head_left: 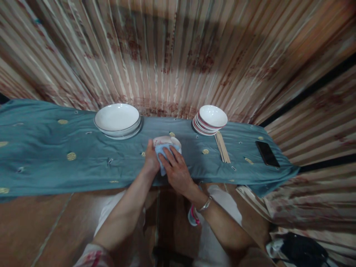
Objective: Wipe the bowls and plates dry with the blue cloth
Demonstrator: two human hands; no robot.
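Note:
A white bowl (175,141) with small reddish marks is held over the front part of the table, largely covered by a cloth and my fingers. My left hand (151,159) grips it from the left side, thumb up along the rim. Pressed onto the bowl is a light blue cloth (161,151), one corner hanging down. My right hand (175,168) lies over this cloth with fingers bent around it. Past the hands, a stack of white plates (118,118) stands to the left and a stack of bowls (213,116) to the right.
The narrow table wears a green-blue cloth (91,163). Several chopsticks (222,148) lie by the bowl stack, and a black phone (267,154) rests near the right end. A pleated curtain (167,66) hangs close behind. A dark bag (303,250) sits low at right.

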